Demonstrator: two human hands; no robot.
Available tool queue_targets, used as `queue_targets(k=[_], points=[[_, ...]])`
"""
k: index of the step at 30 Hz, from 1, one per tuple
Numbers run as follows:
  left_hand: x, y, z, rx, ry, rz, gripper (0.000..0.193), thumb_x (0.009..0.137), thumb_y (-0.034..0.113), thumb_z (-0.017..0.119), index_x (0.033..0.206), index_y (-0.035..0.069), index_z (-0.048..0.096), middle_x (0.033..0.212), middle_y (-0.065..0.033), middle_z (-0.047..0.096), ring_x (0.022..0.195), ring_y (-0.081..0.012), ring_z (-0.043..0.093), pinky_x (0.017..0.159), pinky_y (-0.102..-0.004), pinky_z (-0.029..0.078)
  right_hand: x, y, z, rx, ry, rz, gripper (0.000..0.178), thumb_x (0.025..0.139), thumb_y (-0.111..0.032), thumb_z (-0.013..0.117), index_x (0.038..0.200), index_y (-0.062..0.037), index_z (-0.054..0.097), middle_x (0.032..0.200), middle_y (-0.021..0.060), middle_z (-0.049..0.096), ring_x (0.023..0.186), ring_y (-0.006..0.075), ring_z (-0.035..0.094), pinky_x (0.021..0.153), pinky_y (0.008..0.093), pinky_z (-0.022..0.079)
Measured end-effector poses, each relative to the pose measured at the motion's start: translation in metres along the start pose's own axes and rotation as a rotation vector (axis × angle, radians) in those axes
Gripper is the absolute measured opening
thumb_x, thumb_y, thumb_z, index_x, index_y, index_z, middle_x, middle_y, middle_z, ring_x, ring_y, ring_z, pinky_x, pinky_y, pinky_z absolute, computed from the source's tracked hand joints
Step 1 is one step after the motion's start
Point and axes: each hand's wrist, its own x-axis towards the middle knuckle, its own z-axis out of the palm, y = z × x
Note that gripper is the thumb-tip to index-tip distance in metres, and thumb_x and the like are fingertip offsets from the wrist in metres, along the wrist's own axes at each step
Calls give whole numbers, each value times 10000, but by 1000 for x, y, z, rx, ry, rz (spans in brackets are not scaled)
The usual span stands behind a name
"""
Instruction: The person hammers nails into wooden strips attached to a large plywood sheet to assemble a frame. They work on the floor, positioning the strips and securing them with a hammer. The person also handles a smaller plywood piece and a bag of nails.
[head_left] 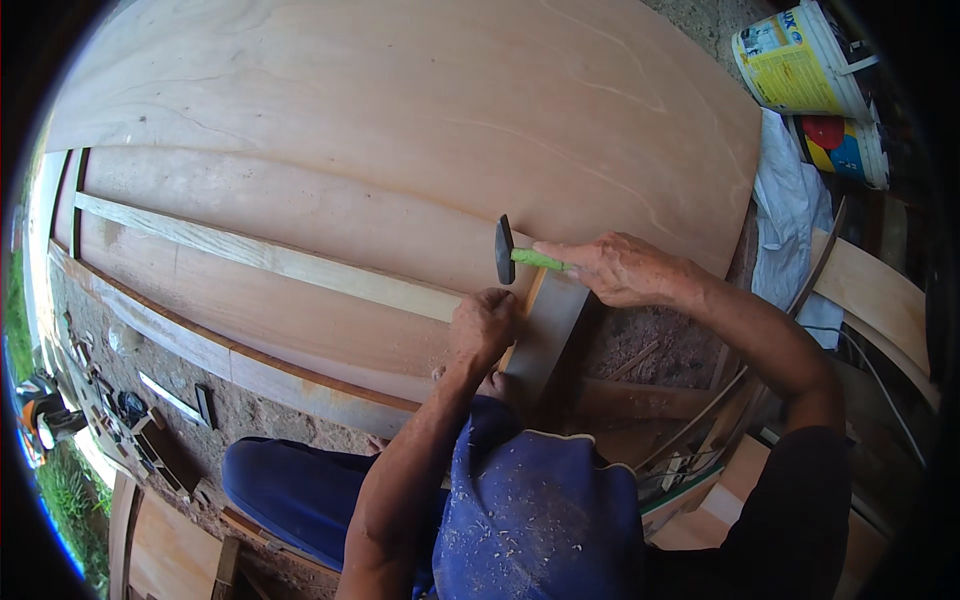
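My right hand point(622, 270) grips a hammer point(504, 252) by its green handle, the index finger stretched along it. The dark metal head stands just above my left hand point(484, 328). That hand is closed in a pinch at the end of a pale wooden strip point(290, 262); whatever its fingertips hold is hidden. Beside it, a smooth grey-brown board piece point(550, 330) runs toward my lap from under the right hand. The strip lies on a plywood panel with a wooden frame edge point(240, 358).
A large plywood sheet point(400, 90) fills the far side. Two paint buckets, a white-and-yellow one point(795, 60) and a colourful one point(845, 150), stand far right near a whitish sack point(785, 200). Wood offcuts point(165, 450) litter the dirt at left. Curved boards point(885, 300) lean at right.
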Motion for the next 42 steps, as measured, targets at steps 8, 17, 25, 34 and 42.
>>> queue_targets(k=[8, 17, 25, 34, 42], points=[[0, -10, 2, 42, 11, 73, 278, 954, 245, 601, 1014, 6, 728, 712, -60, 690, 567, -110, 616, 540, -286, 507, 0, -2, -8, 26, 26, -49, 520, 979, -146, 533, 1486, -217, 442, 762, 275, 616, 647, 440, 599, 669, 506, 438], [1, -22, 9, 80, 110, 229, 301, 946, 264, 619, 1039, 3, 737, 715, -84, 700, 563, -106, 621, 552, -298, 518, 5, 11, -3, 112, 103, -16, 492, 976, -148, 547, 1462, -192, 482, 843, 294, 630, 746, 418, 629, 713, 462, 497], [1, -24, 8, 88, 126, 184, 313, 927, 285, 641, 1035, 13, 750, 731, -93, 725, 584, -136, 659, 589, -311, 538, 8, 4, -3, -14, 90, -20, 476, 974, -154, 562, 1446, -168, 505, 858, 275, 649, 766, 373, 674, 731, 393, 513], [-6, -13, 2, 52, 69, 70, 308, 918, 278, 644, 1047, 20, 750, 755, -122, 726, 639, -199, 684, 638, -334, 545, 1, 0, 8, 41, 134, -19, 489, 980, -162, 536, 1464, -209, 487, 769, 251, 616, 658, 389, 601, 696, 421, 497], [-12, -6, 1, -17, 53, 59, 319, 916, 285, 655, 992, -8, 755, 698, -115, 709, 572, -157, 667, 571, -315, 540, -6, -5, 12, 69, 122, -11, 482, 994, -177, 515, 1469, -249, 478, 731, 248, 586, 628, 394, 554, 690, 443, 489]])
